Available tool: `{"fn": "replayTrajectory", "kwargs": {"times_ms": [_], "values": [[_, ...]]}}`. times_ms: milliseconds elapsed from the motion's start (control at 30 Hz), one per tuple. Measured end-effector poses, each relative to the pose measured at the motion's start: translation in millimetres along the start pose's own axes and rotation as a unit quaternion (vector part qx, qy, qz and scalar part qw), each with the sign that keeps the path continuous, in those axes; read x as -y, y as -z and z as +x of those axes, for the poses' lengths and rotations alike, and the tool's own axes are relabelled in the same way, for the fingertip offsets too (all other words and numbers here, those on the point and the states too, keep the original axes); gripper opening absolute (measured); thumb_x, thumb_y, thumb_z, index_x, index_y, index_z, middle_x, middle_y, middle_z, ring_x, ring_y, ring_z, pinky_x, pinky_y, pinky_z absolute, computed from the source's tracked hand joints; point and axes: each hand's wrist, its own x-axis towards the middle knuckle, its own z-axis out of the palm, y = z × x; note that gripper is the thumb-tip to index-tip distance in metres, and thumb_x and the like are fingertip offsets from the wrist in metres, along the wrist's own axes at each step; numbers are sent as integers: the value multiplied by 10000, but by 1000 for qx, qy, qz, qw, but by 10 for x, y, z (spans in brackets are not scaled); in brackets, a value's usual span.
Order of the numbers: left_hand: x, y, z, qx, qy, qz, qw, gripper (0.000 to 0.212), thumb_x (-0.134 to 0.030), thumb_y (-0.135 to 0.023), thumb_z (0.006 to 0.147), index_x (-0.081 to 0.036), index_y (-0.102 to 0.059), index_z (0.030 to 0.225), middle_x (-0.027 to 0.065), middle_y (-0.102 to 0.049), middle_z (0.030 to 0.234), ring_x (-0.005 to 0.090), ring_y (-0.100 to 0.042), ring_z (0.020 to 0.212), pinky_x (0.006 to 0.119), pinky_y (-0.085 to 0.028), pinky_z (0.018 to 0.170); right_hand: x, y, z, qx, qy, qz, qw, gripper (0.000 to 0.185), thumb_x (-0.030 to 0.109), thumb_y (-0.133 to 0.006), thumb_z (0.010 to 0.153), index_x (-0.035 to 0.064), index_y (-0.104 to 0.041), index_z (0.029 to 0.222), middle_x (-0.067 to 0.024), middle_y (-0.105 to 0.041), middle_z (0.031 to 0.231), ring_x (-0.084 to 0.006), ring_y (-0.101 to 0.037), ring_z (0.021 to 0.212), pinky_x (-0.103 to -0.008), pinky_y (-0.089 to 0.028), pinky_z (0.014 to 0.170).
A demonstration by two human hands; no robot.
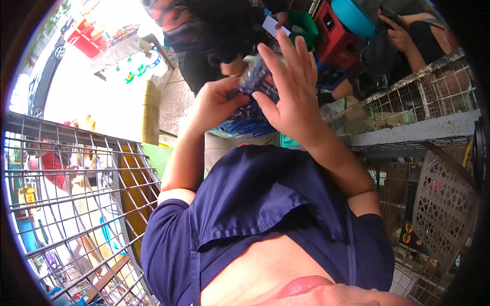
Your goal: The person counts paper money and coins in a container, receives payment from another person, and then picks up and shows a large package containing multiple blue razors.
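Note:
In front of my chest, my left hand (222,103) pinches a clear plastic packet (250,78) between thumb and fingers. What the packet holds looks dark and is blurred. My right hand (289,88) is raised beside it, fingers spread and blurred, with nothing visibly held. The thumb is close to the packet; whether they touch I cannot tell. Below both hands lies a heap of dark blue, shiny plastic-wrapped items (249,122), partly covered by my hands. A dark blue apron (252,183) covers my front.
A wire grid (76,191) stands at my left, a rusty wire cage (413,99) at my right. Ahead, a person in dark clothes (214,30) is close. Beyond are a green basin (308,26), a red plastic piece (337,42) and a turquoise basin (354,17). Another person's hand (400,38) is at upper right.

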Motion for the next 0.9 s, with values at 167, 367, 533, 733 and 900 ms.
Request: {"fn": "replayTrajectory", "kwargs": {"times_ms": [167,367,533,733,900], "values": [[-27,-68,-11,-16,-27,92,995,220,11,-602,679,-24,-607,897,125,-619,788,198,-609,743,282,-459,682,-145,-24,-46,39,-73,119,989,625,122,-713,581,104,-462,1153,-122,-521,1046,-289,-521,960,-392,-418,788],[161,-80,14,-163,-85,155,971,205,65,-596,645,-22,-618,829,73,-642,797,118,-602,743,247,-461,670,-12,-66,-159,143,140,163,966,214,35,-661,603,54,-619,812,-55,-542,799,-225,-525,745,-324,-446,647],[150,-75,16,-206,-81,74,972,175,55,-606,653,-17,-617,811,59,-649,809,113,-600,756,233,-465,690,-11,-141,-206,135,176,161,962,219,47,-637,575,68,-621,792,-40,-530,837,-226,-507,810,-324,-428,714],[126,-96,17,-213,-67,63,973,226,115,-498,665,-6,-604,824,82,-634,789,147,-604,748,248,-462,694,-58,-121,-204,130,182,174,959,238,52,-648,580,83,-622,814,-36,-535,863,-233,-511,818,-331,-421,720],[297,16,1,-240,-72,-90,964,221,112,-481,681,18,-568,861,48,-603,825,118,-554,758,234,-439,726,-78,-49,-178,42,162,105,980,374,87,-669,596,87,-583,960,-78,-519,990,-263,-490,903,-366,-379,784]]}}
